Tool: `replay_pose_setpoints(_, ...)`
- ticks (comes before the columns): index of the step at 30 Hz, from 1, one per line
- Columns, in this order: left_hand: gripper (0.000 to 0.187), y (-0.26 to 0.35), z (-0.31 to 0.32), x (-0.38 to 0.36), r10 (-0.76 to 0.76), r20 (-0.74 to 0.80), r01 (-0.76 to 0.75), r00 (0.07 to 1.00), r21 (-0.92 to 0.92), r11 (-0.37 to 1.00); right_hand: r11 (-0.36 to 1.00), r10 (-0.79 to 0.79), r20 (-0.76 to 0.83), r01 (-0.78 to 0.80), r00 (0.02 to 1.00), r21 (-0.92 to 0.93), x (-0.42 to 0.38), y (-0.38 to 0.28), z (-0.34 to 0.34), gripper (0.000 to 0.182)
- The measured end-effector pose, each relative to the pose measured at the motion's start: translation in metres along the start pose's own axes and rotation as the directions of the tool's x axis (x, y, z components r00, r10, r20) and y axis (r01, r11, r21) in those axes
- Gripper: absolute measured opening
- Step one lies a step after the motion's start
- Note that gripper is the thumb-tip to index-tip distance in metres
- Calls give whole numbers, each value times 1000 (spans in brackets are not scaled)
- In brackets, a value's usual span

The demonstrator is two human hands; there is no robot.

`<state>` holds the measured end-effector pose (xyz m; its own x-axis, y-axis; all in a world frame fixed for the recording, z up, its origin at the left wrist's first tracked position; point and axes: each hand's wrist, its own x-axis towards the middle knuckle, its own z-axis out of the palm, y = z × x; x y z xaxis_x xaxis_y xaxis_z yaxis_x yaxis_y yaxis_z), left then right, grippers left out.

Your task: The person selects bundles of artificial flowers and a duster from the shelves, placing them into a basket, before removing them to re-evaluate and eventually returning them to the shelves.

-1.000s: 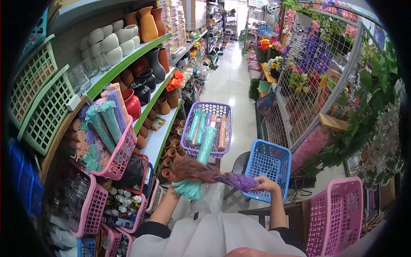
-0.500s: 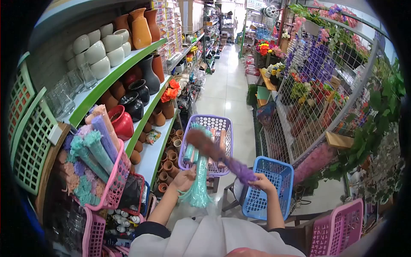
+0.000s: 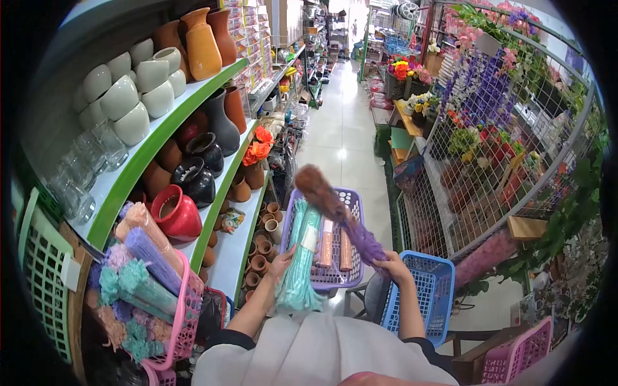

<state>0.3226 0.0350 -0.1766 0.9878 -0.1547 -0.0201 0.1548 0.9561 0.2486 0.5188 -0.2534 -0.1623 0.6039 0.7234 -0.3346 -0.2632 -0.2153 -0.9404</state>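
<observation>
Toward seven o'clock: left grip [image 3: 281,259] clasping teal bundle [image 3: 298,273], partly over purple basket [image 3: 355,222] | four o'clock: right grip [image 3: 391,265] wrapped round brown-purple bundle [image 3: 342,219], blurred brown end toward eleven | blue basket [image 3: 438,309] beside right forearm

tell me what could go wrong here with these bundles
The right hand holds the brown-and-purple bundle near its purple end, so the free part could tip or swing. In the left hand, the teal bundle splays at its near end, so strands might bend or catch on the pale top.
</observation>
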Motion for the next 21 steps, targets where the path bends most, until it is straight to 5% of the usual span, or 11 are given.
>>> replay_pose_setpoints(3, 54, 13, -3, 6, 69, -82, -70, 994, -7, 998, 990, 107, 163, -89, 981, -109, 6, 13, 11, 26)
replay_pose_setpoints(6, 54, 28, -11, 10, 180, -198, -183, 964, 4, 983, 995, 98, 334, -98, 937, -18, 4, 18, 16, 30)
replay_pose_setpoints(10, 53, 36, -22, 10, 300, -361, -311, 883, 29, 950, 999, 47, 317, -45, 947, -13, 13, 45, 17, 28)
replay_pose_setpoints(12, 53, 39, -24, 16, 349, -433, -362, 831, 55, 930, 972, 82, 258, -134, 963, 191, 17, 56, 14, 26)
replay_pose_setpoints(13, 50, 39, 15, 13, 260, -429, -326, 865, -87, 941, 959, 14, 118, -47, 993, 280, 15, 48, 33, 23)
replay_pose_setpoints(14, 50, 40, 4, 14, 249, -430, -316, 868, -92, 944, 958, 19, 108, -50, 994, 284, 18, 48, 41, 23)
replay_pose_setpoints(16, 50, 43, -7, 12, 333, -367, -360, 869, -4, 933, 965, 55, -184, -4, 981, 263, 29, 55, 49, 25)
replay_pose_setpoints(17, 53, 40, -11, 10, 339, -390, -359, 856, 23, 933, 998, 47, -270, -37, 962, 45, 36, 63, 51, 31)
replay_pose_setpoints(18, 53, 41, -21, 11, 333, -390, -354, 858, 21, 935, 998, 49, -276, -38, 960, 46, 46, 78, 52, 31)
replay_pose_setpoints(20, 54, 43, -48, 11, 316, -450, -332, 835, 45, 942, 949, -215, -327, 118, 920, -291, 62, 107, 57, 41)
replay_pose_setpoints(21, 54, 44, -47, 8, 314, -448, -331, 837, 43, 943, 865, -157, -372, -54, 915, -498, 59, 103, 64, 50)
